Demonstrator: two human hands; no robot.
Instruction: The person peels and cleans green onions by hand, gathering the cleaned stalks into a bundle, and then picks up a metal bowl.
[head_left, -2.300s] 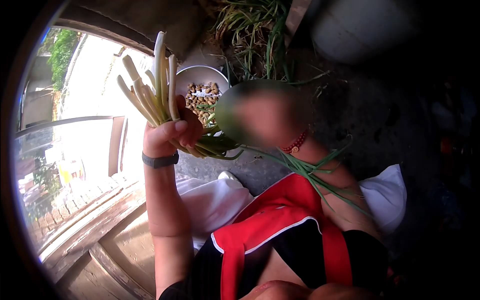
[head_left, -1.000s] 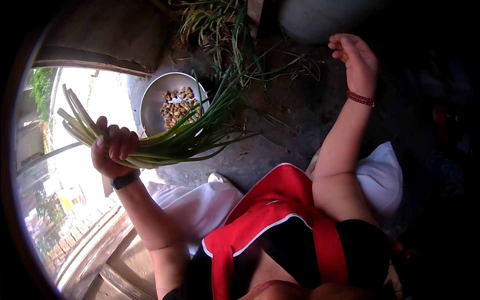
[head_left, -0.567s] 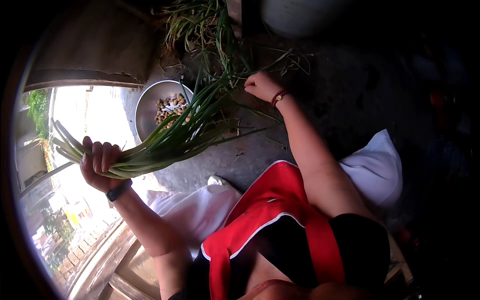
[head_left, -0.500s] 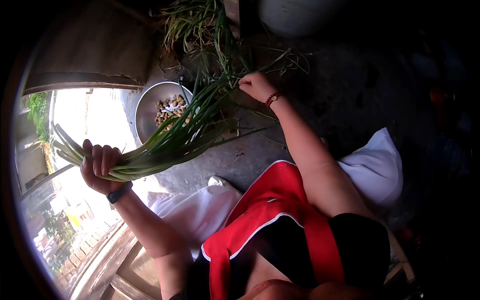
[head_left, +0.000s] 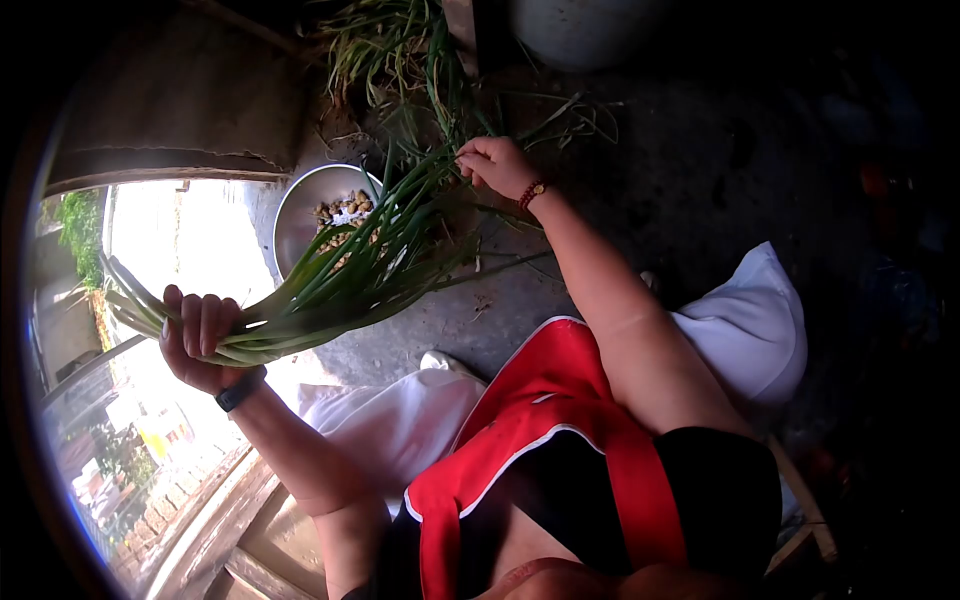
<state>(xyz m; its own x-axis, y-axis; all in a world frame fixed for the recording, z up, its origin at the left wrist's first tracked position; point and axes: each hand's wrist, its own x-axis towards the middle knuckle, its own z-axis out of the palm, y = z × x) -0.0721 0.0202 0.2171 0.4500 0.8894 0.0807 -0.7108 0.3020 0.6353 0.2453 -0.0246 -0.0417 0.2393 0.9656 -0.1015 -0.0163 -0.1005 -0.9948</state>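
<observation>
A long bunch of green onions (head_left: 330,300) hangs between my hands, its pale stems at the far left and its green leaves fanning up to the right. My left hand (head_left: 203,335), with a dark band at the wrist, is wrapped round the stems. Higher up on the right, my right hand (head_left: 495,165), wearing a red bead bracelet, has its fingers pinched at the upper leaf tips. Behind the leaves lies a metal bowl (head_left: 292,225) with small brown lumps (head_left: 345,208) in it, partly covered by the onions.
A heap of green and dried leaves (head_left: 385,50) lies on the dark floor at the top. Beside it stand a wooden post (head_left: 462,35) and a pale, rounded container (head_left: 580,30). Bright glass and a wooden frame are at the left. My red apron (head_left: 545,400) shows below.
My left hand has lowered to the left with the onions. My right hand swung out to the right, open, then came back to the leaf tips and moved slightly left along them.
</observation>
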